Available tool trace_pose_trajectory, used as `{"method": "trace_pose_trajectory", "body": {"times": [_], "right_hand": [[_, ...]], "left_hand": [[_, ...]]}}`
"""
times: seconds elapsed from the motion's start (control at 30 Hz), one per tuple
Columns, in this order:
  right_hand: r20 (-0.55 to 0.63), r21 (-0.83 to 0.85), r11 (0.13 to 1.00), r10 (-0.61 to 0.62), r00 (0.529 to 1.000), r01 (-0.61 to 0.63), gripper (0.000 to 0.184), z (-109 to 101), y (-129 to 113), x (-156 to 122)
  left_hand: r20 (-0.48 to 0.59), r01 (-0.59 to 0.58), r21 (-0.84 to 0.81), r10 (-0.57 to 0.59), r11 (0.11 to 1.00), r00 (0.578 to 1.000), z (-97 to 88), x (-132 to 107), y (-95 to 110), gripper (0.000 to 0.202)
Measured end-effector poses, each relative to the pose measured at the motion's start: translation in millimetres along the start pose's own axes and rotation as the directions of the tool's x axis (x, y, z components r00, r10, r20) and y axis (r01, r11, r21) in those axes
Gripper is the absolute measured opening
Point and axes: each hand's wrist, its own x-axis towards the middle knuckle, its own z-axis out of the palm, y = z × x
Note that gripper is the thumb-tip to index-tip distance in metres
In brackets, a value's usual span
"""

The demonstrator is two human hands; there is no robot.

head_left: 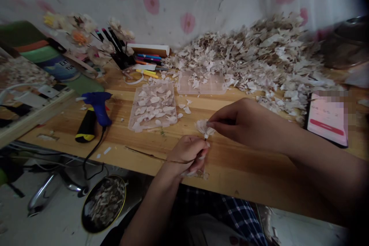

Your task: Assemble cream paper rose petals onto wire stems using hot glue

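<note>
My left hand (191, 152) is closed around the thin dark stem of a small white flower (204, 128), whose pale petals spread above the fist. A long thin brown twig (158, 156) runs leftward from the same hand. With thumb and forefinger together, my right hand (239, 121) pinches at the flower's right side; whatever is between the fingertips is too small to make out. Left of the hands lies a clear plastic tray (131, 121) with loose whitish petals on it. A few petals (186, 110) lie between tray and flower.
A blue glue gun (99, 105) and a black-yellow tool (86, 125) lie at left, its cord hanging off the edge. Behind stand a clear compartment box (201, 88), pens (148, 59) and a large petal heap (259, 54). A phone (327, 119) lies right; a petal-filled bin (124, 200) stands below.
</note>
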Motion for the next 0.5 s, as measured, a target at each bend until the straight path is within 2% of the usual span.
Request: {"method": "trace_pose_trajectory", "body": {"times": [0.27, 0.4, 0.5], "right_hand": [[0.008, -0.002, 0.999, -0.032, 0.999, 0.032, 0.029, 4.6, -1.8, -0.6], [-0.020, 0.042, 0.999, 0.018, 1.000, -0.017, 0.028, -8.0, -2.7, -2.7], [-0.124, 0.125, 0.989, 0.092, 0.988, -0.077, 0.030, -22.7, 0.9, -3.6]], "left_hand": [[0.021, -0.031, -0.041, 0.031, 0.999, 0.999, -2.6, -1.1, -0.1, 0.028], [0.040, -0.068, -0.084, 0.072, 0.994, 0.997, -4.3, -4.8, 0.5, 0.031], [0.080, -0.115, -0.203, 0.133, 0.972, 0.988, -5.9, -6.2, -3.3, 0.032]]}}
